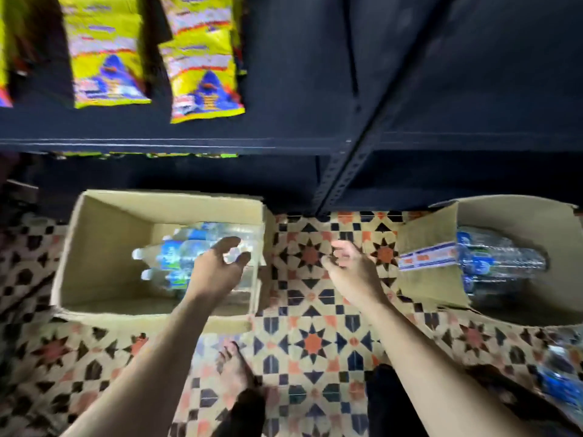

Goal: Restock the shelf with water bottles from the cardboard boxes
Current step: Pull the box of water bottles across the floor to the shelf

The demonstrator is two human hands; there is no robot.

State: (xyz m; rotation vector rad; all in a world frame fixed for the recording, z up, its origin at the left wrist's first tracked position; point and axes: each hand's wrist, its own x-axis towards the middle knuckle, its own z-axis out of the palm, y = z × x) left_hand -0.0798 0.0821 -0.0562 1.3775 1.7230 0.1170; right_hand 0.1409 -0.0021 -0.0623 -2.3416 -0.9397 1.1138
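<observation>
As they lie, bottles (176, 260) clear, blue-labelled

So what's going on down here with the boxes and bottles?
A person leans over two open cardboard boxes on a patterned tile floor, in front of a dark shelf. Their left hand reaches into the left box, fingers spread just above the water bottles lying there, not yet gripping one. The right hand hangs over the floor between the boxes, holding nothing. The right box also holds bottles. Yellow snack packets sit on the shelf above.
</observation>
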